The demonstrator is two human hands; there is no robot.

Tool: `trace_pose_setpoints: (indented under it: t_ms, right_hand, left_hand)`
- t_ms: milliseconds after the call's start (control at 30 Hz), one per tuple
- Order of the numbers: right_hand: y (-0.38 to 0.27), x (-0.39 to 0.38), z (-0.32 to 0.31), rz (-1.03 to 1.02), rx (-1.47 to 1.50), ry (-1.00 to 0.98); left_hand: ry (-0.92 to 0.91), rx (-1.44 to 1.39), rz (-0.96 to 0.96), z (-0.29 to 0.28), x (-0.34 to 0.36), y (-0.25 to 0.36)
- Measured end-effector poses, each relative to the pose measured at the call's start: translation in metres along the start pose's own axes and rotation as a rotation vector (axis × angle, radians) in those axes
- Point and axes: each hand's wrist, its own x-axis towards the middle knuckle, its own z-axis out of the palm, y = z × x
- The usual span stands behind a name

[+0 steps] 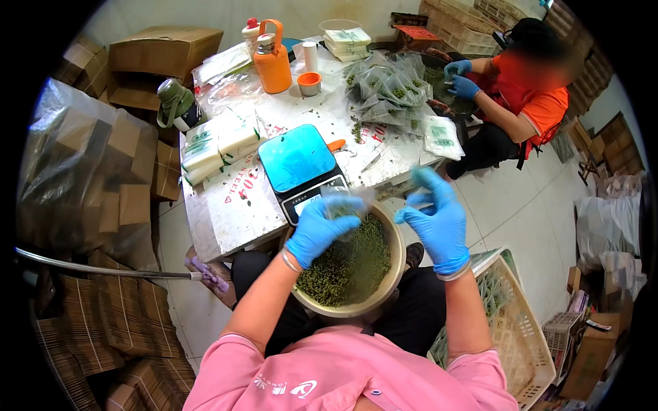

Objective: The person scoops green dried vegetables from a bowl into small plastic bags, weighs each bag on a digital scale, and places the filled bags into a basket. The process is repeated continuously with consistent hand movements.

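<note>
My left hand (pixel 325 229), in a blue glove, is closed on a small clear plastic bag (pixel 355 198) with some green stuff in it. It hovers over the far left rim of a round basin (pixel 392 274) on my lap. Small green berries (pixel 343 270), like green peppercorns, fill much of the basin. To the right of the rim, my gloved right hand (pixel 439 222) is raised with thumb and fingers apart and nothing visible in it; its fingertips are blurred. A digital scale (pixel 297 159) with a blue top stands on the table just beyond my left hand.
On the white table (pixel 229 212) lie stacks of flat bags (pixel 223 145), filled clear bags (pixel 387 89), an orange flask (pixel 272 65) and an orange cup (pixel 309 83). A co-worker (pixel 528 96) in blue gloves sits at far right. A crate (pixel 524 335) stands by my right side; cartons line the left.
</note>
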Motion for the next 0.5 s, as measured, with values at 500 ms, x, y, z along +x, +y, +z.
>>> trace_pose_setpoints:
  t_ms: [500]
  right_hand:
    - [0.140,0.003,-0.014,0.559,0.581,-0.060]
  left_hand:
    - [-0.129,1.882,0.110,-0.049,0.234,0.018]
